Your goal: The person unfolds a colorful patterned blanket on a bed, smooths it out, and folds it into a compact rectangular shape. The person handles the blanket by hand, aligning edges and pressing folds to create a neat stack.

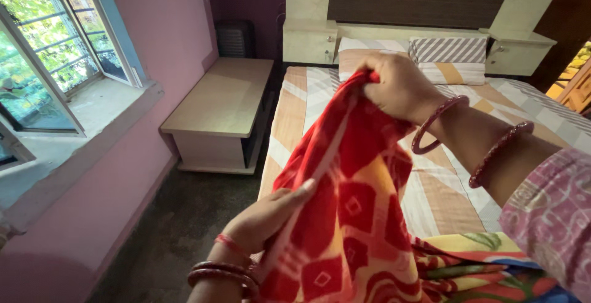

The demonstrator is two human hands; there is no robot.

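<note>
A red cloth (354, 180) with yellow and white square patterns hangs stretched between my two hands above the near end of a bed. My right hand (394, 84) grips its bunched upper end, raised over the bed, with two red bangles on the wrist. Lower down, my left hand (265, 217) pinches the cloth's white-lined edge between thumb and fingers; red bangles and a red thread circle that wrist. The cloth's lower part falls onto a colourful floral fabric (474, 260) at the bottom right.
The bed (449, 180) has a striped beige and white sheet and pillows (446, 56) at its headboard. A low pale bench (225, 103) stands left of it below a pink wall. An open window (55, 50) is at far left. Dark floor lies between.
</note>
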